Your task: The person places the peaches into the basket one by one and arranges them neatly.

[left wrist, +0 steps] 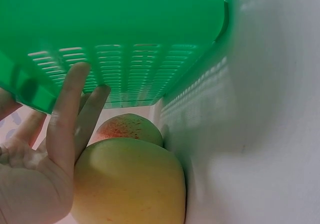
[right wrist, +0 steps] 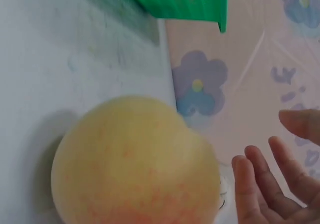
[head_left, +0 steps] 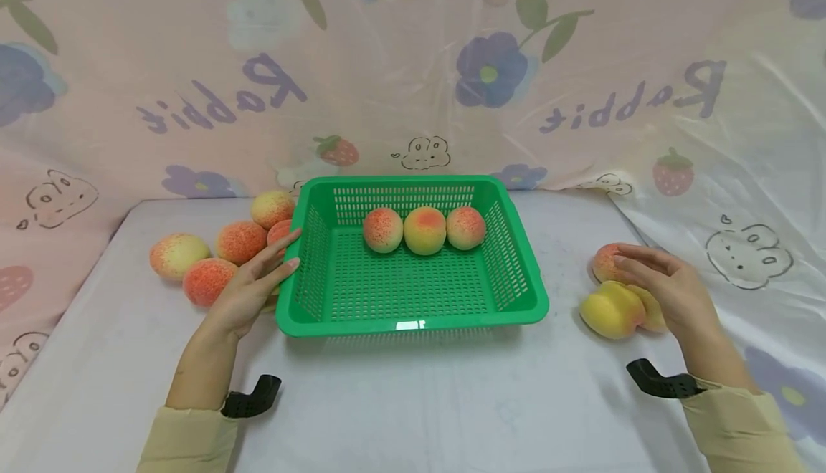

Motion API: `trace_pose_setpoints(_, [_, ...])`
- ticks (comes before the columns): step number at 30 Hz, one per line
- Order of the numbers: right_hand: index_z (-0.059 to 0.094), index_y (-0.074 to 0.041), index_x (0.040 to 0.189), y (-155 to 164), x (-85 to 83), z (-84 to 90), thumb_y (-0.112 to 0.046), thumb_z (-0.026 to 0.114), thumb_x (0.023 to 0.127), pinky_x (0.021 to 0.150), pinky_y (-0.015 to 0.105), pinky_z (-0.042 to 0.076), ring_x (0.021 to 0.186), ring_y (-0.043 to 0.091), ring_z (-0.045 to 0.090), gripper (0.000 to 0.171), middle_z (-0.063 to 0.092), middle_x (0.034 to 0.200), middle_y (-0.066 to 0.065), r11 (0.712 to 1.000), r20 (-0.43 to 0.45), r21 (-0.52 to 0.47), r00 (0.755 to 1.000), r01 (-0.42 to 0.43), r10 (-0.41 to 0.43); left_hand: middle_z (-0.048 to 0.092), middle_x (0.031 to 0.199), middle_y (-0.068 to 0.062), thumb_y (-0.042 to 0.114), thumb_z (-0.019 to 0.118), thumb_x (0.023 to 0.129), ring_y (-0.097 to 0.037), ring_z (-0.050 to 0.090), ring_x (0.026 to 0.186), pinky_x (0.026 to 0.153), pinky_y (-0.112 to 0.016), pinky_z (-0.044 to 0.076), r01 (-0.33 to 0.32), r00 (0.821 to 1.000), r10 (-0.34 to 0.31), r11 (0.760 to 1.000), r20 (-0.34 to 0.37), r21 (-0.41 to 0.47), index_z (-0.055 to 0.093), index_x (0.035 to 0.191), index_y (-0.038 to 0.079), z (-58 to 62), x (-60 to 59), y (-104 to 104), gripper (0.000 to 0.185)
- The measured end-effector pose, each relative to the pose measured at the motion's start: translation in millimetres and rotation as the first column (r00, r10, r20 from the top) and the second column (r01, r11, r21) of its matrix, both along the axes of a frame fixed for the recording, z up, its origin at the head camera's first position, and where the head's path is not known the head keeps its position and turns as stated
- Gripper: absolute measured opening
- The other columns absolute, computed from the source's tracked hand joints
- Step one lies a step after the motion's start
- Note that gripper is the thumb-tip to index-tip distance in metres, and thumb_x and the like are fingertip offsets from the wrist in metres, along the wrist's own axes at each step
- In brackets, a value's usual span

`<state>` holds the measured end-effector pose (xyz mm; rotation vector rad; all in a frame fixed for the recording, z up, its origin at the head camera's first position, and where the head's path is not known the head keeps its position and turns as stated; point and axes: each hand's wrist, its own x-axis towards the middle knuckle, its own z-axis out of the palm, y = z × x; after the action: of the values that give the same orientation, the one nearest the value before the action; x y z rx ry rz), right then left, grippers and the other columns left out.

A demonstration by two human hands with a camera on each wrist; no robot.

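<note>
A green slotted basket (head_left: pixel 516 258) stands mid-table with three peaches (head_left: pixel 424 230) in a row at its back. My left hand (head_left: pixel 284 251) lies with straight fingers against the basket's left wall. In the left wrist view those fingers (left wrist: pixel 65 114) touch the green wall (left wrist: pixel 125 33), and a yellow peach (left wrist: pixel 130 184) sits right beside the palm. My right hand (head_left: pixel 635 258) hovers with relaxed, spread fingers over three peaches (head_left: pixel 611 312) at the right. In the right wrist view the fingers (right wrist: pixel 260 184) stay apart from the nearest peach (right wrist: pixel 135 164).
Several red-and-yellow peaches (head_left: pixel 209 279) lie left of the basket. A flower-printed cloth (head_left: pixel 490 72) hangs behind and drapes over the right side of the white table (head_left: pixel 413 401). A black wrist mount (head_left: pixel 658 381) shows at each wrist.
</note>
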<state>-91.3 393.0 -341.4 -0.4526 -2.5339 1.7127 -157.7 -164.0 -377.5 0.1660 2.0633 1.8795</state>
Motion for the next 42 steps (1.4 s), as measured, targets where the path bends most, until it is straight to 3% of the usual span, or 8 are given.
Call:
trace_pose_setpoints(2, [0.063, -0.022, 0.116, 4.5, -0.3, -1.3, -0.031, 0.067, 0.091, 0.071, 0.006, 0.046, 0.079, -0.008, 0.063, 0.027, 0.060, 0.095, -0.032, 0.999, 0.003, 0.035, 0.999, 0.041, -0.041, 0.017, 0.155, -0.019, 0.035, 0.052, 0.099, -0.009, 0.067, 0.090, 0.077, -0.027, 0.056, -0.001, 1.000, 0.001, 1.000, 0.010, 0.005, 0.027, 0.152, 0.031, 0.4, -0.1, 0.2, 0.058])
trace_pose_setpoints(11, [0.071, -0.024, 0.090, 20.6, -7.5, -11.2, -0.017, 0.073, 0.086, 0.065, 0.009, 0.050, 0.072, -0.003, 0.065, 0.009, 0.069, 0.080, -0.019, 0.935, -0.092, -0.269, 0.960, 0.232, -0.265, 0.025, 0.150, -0.016, 0.036, 0.052, 0.099, -0.010, 0.068, 0.090, 0.077, -0.029, 0.056, 0.005, 1.000, -0.005, 1.000, 0.011, 0.013, 0.027, 0.152, 0.031, -0.4, -2.1, 0.8, 0.059])
trace_pose_setpoints(21, [0.070, -0.025, 0.106, 50.9, -25.1, -31.4, -0.034, 0.079, 0.079, 0.065, 0.009, 0.049, 0.079, -0.004, 0.060, 0.029, 0.064, 0.086, -0.024, 0.933, -0.012, -0.122, 0.939, 0.340, -0.344, 0.026, 0.150, -0.015, 0.036, 0.051, 0.099, -0.011, 0.069, 0.091, 0.078, -0.030, 0.056, 0.011, 1.000, -0.011, 1.000, 0.003, 0.014, 0.026, 0.152, 0.031, -1.8, -2.6, 0.0, 0.059])
trace_pose_setpoints(31, [0.059, -0.036, 0.122, 37.4, -29.3, -19.7, -0.049, 0.067, 0.086, 0.093, 0.023, 0.039, 0.093, -0.001, 0.053, 0.039, 0.050, 0.089, -0.032, 0.939, 0.103, 0.139, 0.938, 0.315, -0.330, 0.028, 0.148, -0.015, 0.035, 0.051, 0.100, -0.010, 0.069, 0.092, 0.077, -0.030, 0.057, 0.013, 1.000, -0.013, 1.000, -0.006, 0.023, 0.026, 0.153, 0.029, -1.4, -3.9, -0.6, 0.059])
trace_pose_setpoints(34, [0.051, -0.037, 0.135, 34.1, -31.4, -16.2, -0.054, 0.064, 0.086, 0.111, 0.039, 0.031, 0.126, 0.021, 0.045, 0.053, 0.058, 0.118, -0.015, 0.940, 0.152, 0.173, 0.935, 0.293, -0.320, 0.029, 0.147, -0.015, 0.035, 0.051, 0.099, -0.011, 0.069, 0.092, 0.077, -0.030, 0.057, 0.013, 1.000, -0.013, 1.000, -0.006, 0.024, 0.026, 0.153, 0.029, -1.5, -4.1, -0.9, 0.059])
trace_pose_setpoints(37, [0.036, -0.031, 0.148, 35.5, -34.3, -14.5, -0.059, 0.061, 0.086, 0.116, 0.053, 0.019, 0.144, 0.037, 0.018, 0.073, 0.035, 0.153, 0.007, 0.950, 0.207, 0.201, 0.938, 0.238, -0.279, 0.031, 0.146, -0.013, 0.035, 0.051, 0.099, -0.011, 0.069, 0.092, 0.077, -0.030, 0.057, 0.011, 1.000, -0.011, 1.000, -0.007, 0.024, 0.026, 0.152, 0.030, -1.8, -4.2, -1.1, 0.059])
trace_pose_setpoints(39, [0.029, -0.026, 0.152, 37.2, -36.1, -13.9, -0.059, 0.060, 0.086, 0.115, 0.057, 0.017, 0.144, 0.042, 0.014, 0.080, 0.016, 0.159, 0.017, 0.958, 0.226, 0.205, 0.943, 0.200, -0.245, 0.031, 0.145, -0.014, 0.035, 0.051, 0.099, -0.011, 0.069, 0.092, 0.077, -0.030, 0.057, 0.009, 1.000, -0.009, 1.000, -0.008, 0.027, 0.026, 0.153, 0.029, -1.3, -4.0, -1.2, 0.059])
trace_pose_setpoints(42, [0.022, -0.018, 0.154, 39.0, -37.6, -13.1, -0.059, 0.060, 0.086, 0.113, 0.061, 0.017, 0.142, 0.047, 0.014, 0.087, 0.012, 0.158, 0.022, 0.963, 0.237, 0.228, 0.951, 0.145, -0.199, 0.030, 0.146, -0.015, 0.034, 0.051, 0.099, -0.011, 0.069, 0.092, 0.077, -0.030, 0.057, 0.008, 1.000, -0.007, 1.000, -0.002, 0.030, 0.026, 0.153, 0.029, -0.1, -3.4, -1.0, 0.059])
